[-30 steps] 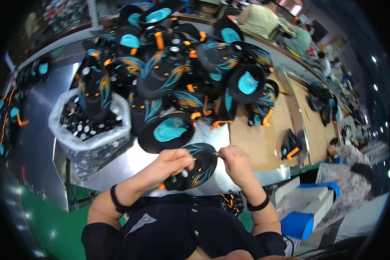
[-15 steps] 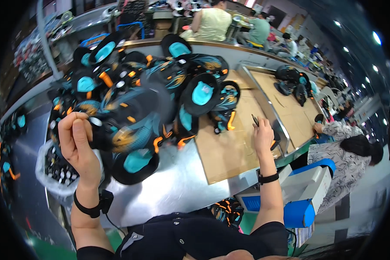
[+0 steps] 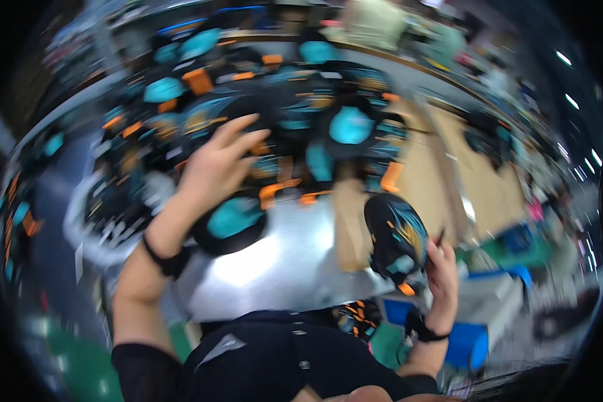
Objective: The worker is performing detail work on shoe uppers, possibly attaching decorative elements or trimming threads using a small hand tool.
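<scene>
My left hand (image 3: 214, 167) is open over a heap of black shoes (image 3: 241, 107) with teal insoles and orange tabs. Its fingers are spread, with nothing seen between them; one shoe with a teal insole (image 3: 233, 218) lies just below it. On the right, my right hand (image 3: 441, 271) is closed at the side of a black shoe (image 3: 395, 234) patterned in teal and orange. This shoe appears held above the table's edge. A thin dark pointed tool (image 3: 439, 236) sticks up from the same fingers; blur hides its exact kind.
Brown cardboard (image 3: 355, 228) covers part of the metal table (image 3: 281, 268). At left stands a bin lined with clear plastic (image 3: 80, 234). A metal-rimmed board (image 3: 476, 174) with dark shoes lies at right, above a white and blue machine (image 3: 476, 301). People sit beyond the table.
My left hand has opened from a pinch and moved right over the heap. My right hand is lower and farther right, with a shoe now plainly visible at it. The view has shifted and blurred.
</scene>
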`<action>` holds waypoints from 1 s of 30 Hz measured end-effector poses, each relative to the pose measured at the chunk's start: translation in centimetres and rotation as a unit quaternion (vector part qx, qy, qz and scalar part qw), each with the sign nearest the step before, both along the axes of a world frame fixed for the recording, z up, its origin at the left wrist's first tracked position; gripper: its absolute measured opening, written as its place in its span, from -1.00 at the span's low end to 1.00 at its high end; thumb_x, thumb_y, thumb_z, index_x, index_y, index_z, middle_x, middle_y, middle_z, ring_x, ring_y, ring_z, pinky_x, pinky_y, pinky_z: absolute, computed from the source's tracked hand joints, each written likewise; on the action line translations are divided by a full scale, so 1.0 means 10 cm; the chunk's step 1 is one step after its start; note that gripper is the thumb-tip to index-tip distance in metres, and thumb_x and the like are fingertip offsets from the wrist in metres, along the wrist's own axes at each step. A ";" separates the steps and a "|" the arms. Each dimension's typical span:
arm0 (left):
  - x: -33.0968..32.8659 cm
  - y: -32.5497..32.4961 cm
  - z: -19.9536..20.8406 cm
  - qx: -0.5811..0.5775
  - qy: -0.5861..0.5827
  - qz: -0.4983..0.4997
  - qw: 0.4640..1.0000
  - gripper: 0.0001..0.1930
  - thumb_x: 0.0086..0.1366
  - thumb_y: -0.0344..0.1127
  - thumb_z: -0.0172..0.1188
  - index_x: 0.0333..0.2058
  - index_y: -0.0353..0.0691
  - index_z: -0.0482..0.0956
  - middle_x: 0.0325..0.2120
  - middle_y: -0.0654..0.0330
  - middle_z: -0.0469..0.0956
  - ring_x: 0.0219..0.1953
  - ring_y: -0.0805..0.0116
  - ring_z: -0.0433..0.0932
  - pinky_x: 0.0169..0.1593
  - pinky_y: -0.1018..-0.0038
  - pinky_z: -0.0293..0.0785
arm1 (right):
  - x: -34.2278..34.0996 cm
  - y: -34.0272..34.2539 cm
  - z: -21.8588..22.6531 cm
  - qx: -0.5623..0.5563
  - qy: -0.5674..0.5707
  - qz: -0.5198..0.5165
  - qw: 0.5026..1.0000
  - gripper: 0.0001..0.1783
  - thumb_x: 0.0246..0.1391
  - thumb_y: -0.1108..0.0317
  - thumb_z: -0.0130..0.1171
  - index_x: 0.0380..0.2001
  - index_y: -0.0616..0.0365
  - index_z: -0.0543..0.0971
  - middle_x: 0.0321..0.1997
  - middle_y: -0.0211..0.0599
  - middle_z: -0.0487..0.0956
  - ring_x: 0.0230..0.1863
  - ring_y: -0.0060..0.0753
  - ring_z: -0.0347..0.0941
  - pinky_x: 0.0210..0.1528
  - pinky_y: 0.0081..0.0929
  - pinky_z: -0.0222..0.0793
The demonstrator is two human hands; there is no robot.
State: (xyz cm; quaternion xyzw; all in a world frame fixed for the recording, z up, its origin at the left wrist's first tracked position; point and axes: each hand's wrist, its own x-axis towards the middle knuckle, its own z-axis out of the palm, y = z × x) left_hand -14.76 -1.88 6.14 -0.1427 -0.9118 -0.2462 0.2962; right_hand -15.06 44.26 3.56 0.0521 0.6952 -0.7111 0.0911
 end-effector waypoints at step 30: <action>1.99 -1.43 -0.27 -0.042 0.011 0.423 0.905 -0.77 0.07 -0.45 0.23 -0.25 -0.29 0.51 -0.39 0.12 0.49 -0.35 0.22 0.47 -0.24 0.39 0.39 | 0.68 -1.42 -0.54 0.362 0.500 0.328 0.715 -0.39 -0.41 0.60 0.21 -0.09 0.16 0.54 -0.40 -0.27 0.49 -0.39 -0.24 0.41 -0.38 -0.37 0.29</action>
